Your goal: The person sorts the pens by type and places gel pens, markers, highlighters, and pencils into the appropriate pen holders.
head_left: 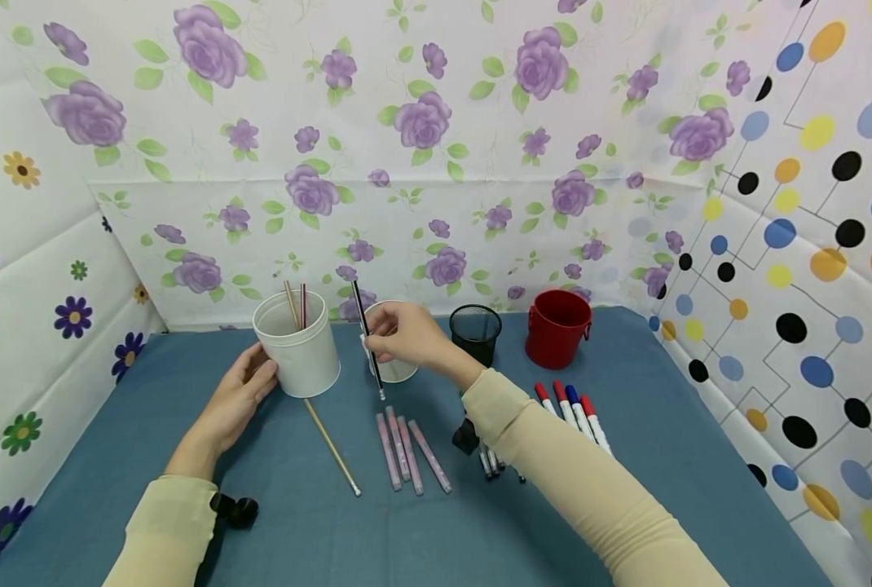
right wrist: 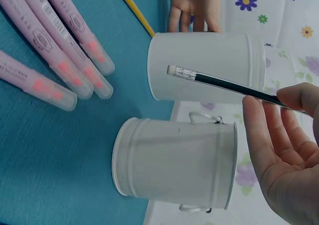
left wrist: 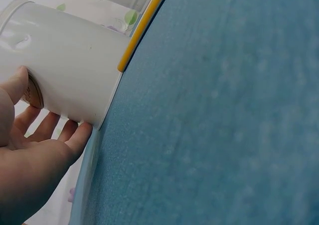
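Observation:
My right hand [head_left: 407,334] pinches a black pencil [head_left: 368,342] between thumb and fingers, its white eraser end pointing down. It is in front of the smaller white bucket [head_left: 395,373], partly covering it. My left hand [head_left: 234,395] rests against the outer side of the larger white bucket [head_left: 306,359]; in the left wrist view its thumb lies by a brown label [left wrist: 34,93] and the fingertips touch the wall. Two pencils [head_left: 294,306] stand in that bucket. A yellow pencil [head_left: 332,447] lies on the blue cloth just before it.
Several pink highlighters [head_left: 401,448] lie mid-table. Farther right are several whiteboard markers [head_left: 571,408] with red and blue caps, and some pens [head_left: 491,463] partly under the right sleeve. A black mesh cup [head_left: 474,326] and a red bucket [head_left: 557,330] stand along the back.

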Available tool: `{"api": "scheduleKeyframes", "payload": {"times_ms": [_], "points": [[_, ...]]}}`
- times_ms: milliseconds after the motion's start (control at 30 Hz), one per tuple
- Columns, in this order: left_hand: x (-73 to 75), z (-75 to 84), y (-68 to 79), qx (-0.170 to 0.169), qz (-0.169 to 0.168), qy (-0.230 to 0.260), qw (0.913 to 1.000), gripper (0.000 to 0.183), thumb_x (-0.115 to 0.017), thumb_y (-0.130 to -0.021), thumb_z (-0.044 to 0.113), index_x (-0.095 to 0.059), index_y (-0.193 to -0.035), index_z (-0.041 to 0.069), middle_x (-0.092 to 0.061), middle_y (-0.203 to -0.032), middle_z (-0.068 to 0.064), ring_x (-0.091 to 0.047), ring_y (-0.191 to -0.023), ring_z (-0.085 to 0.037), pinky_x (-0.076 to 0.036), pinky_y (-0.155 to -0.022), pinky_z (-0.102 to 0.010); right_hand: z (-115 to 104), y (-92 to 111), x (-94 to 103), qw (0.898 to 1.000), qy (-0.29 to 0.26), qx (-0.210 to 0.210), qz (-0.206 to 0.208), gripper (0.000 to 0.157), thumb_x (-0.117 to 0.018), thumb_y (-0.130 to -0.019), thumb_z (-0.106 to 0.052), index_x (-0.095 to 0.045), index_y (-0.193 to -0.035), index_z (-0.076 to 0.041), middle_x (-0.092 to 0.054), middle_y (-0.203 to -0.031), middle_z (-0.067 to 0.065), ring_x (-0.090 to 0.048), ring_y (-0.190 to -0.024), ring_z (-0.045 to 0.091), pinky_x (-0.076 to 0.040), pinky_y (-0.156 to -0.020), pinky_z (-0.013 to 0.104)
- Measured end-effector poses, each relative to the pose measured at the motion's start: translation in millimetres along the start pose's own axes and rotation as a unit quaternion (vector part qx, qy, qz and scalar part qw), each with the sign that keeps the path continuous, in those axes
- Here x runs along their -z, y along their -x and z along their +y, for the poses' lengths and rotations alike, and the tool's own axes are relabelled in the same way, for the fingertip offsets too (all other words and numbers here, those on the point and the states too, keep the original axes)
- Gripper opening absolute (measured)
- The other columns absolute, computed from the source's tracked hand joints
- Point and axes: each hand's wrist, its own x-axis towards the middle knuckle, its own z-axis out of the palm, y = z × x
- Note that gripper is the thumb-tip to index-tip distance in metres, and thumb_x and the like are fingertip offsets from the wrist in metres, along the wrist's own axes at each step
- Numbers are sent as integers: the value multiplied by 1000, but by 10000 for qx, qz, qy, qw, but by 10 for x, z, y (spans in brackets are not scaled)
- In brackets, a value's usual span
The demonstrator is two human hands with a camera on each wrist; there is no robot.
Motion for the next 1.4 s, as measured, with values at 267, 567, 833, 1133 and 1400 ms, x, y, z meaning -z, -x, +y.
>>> {"api": "scheduleKeyframes", "payload": {"times_ms": [267,567,833,1133,1400], "points": [[9,9,24,-39,2,-87,10000,84,-48,-113,43,2,-172,12,-8,-175,-22,-14,-160,-40,-20,-130,-55,-56,-56,68,9997,-140,65,187,18,-72,-101,-10,-67,-117,-3,-71,-104,11,-75,-87,22,-64,-89,51],[8,19,55,-31,-4,-96,9999,83,-48,-114,42,2,-172,11,-7,-175,-22,-13,-161,-41,-19,-130,-57,-164,-158,88,9988,9,269,404,15,-71,-101,-11,-68,-115,-7,-71,-104,9,-75,-89,22,-66,-78,33],[0,20,45,-35,-27,-98,9999,83,-49,-114,42,3,-172,13,-8,-175,-21,-14,-160,-40,-19,-130,-58,-289,-258,105,9968,195,516,585,16,-71,-101,-13,-68,-115,-7,-73,-106,8,-76,-88,22,-66,-73,32],[1,-9,15,-52,-49,-149,9999,83,-48,-114,43,2,-172,13,-8,-175,-22,-15,-160,-41,-21,-129,-57,-481,-380,150,9927,306,808,846,16,-71,-101,-9,-68,-116,-5,-74,-105,10,-76,-90,23,-65,-78,28],[-1,-1,10,-28,-36,-51,10000,82,-47,-114,40,3,-172,13,-8,-175,-22,-15,-160,-40,-19,-129,-59,-634,-517,130,9891,462,1011,965,15,-72,-101,-12,-67,-115,-8,-74,-104,6,-75,-88,15,-63,-77,23]]}}
